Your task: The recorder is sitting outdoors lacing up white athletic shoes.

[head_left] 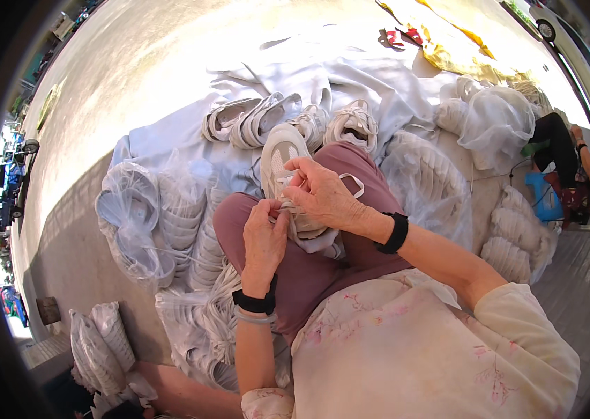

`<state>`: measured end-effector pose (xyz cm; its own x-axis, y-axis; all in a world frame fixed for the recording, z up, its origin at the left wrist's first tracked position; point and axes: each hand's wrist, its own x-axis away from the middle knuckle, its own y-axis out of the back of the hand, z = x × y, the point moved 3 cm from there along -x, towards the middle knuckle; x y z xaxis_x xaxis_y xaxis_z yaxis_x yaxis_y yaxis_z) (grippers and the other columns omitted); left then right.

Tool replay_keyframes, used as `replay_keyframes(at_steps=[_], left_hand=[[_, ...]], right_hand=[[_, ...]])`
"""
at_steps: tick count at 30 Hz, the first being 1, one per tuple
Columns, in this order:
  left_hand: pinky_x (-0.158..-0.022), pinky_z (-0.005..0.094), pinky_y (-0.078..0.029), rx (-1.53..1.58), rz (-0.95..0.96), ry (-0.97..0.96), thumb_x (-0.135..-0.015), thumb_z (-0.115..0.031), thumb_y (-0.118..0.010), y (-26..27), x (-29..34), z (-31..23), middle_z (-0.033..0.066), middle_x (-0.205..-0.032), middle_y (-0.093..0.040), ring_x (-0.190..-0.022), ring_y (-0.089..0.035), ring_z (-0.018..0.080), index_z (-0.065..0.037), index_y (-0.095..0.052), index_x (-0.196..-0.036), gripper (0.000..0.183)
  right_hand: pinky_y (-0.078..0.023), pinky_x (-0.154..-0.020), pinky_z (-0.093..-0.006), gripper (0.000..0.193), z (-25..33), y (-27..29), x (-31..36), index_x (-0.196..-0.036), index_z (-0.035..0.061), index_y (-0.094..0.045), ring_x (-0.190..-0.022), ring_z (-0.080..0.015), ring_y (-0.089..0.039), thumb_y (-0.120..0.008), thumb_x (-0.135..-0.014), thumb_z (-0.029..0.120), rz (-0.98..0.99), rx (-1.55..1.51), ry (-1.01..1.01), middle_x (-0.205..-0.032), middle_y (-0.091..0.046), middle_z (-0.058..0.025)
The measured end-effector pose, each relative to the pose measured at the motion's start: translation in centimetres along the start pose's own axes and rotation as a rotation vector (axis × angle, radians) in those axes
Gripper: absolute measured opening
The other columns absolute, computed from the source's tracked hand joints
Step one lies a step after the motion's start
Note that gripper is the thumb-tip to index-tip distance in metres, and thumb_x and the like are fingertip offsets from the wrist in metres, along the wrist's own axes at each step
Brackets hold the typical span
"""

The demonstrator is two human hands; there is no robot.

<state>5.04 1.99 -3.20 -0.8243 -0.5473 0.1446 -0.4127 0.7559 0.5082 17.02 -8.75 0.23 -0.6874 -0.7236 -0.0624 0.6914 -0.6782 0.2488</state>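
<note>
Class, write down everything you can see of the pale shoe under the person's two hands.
The shoe is off-white, with a rounded toe and a mesh-looking panel framed by smoother material. It lies above the lap, toe pointing away from the person. The left hand and right hand meet over its lacing, hiding much of it. A thin white loop, apparently lace, sticks out beyond the right hand. Its underside cannot be seen.

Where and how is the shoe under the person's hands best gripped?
Probably around the shoe's rounded toe, from the left: it points away from the person and lies exposed, while the left hand and right hand are over the lacing.
</note>
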Motion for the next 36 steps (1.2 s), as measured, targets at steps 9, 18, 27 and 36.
replay_keyframes(at_steps=[9, 18, 27, 36], left_hand=[[-0.047, 0.0231, -0.049, -0.133, -0.045, -0.123, -0.086, -0.008, -0.055, -0.5, -0.9, 1.1, 0.0036, -0.074, -0.059, -0.057, -0.06, 0.0096, -0.003, -0.057, -0.09, 0.008], [-0.049, 0.0261, -0.054, 0.374, 0.025, 0.287, -0.087, -0.003, -0.043, 0.6, -0.1, 0.1, 0.0135, -0.08, -0.063, -0.06, -0.066, 0.019, 0.0, -0.049, -0.083, 0.007], [-0.05, 0.0306, -0.053, 0.055, -0.066, 0.226, -0.087, -0.007, -0.046, 0.5, -0.9, 0.1, 0.0144, -0.062, -0.064, -0.056, -0.067, 0.0206, 0.002, -0.048, -0.08, 0.011], [-0.057, 0.0296, -0.05, 0.069, -0.028, 0.203, -0.083, -0.007, -0.049, 0.3, -0.1, 1.3, 0.0119, -0.066, -0.065, -0.056, -0.066, 0.0197, 0.001, -0.052, -0.085, 0.008]], right_hand=[[-0.049, -0.066, -0.0354, 0.023, -0.4, 3.8, 4.2, -0.098, -0.0003, -0.057, -0.072, -0.0272, -0.059, -0.061, -0.079, 0.012, 0.052, 0.282, 0.023, -0.087, -0.055, -0.0136], [-0.051, -0.074, -0.0458, 0.04, -1.3, 1.4, 4.6, -0.109, 0.0035, -0.047, -0.093, -0.0393, -0.057, -0.064, -0.074, 0.013, 0.173, 0.637, -0.061, -0.107, -0.048, -0.0172], [-0.048, -0.075, -0.048, 0.036, -1.7, 1.5, 3.7, -0.103, 0.0031, -0.049, -0.088, -0.0401, -0.057, -0.062, -0.072, 0.015, 0.159, 0.573, -0.063, -0.105, -0.047, -0.019], [-0.048, -0.076, -0.0467, 0.036, -1.3, 1.9, 3.6, -0.102, 0.0023, -0.052, -0.084, -0.0398, -0.058, -0.064, -0.074, 0.021, 0.239, 0.596, -0.011, -0.1, -0.051, -0.0184]])
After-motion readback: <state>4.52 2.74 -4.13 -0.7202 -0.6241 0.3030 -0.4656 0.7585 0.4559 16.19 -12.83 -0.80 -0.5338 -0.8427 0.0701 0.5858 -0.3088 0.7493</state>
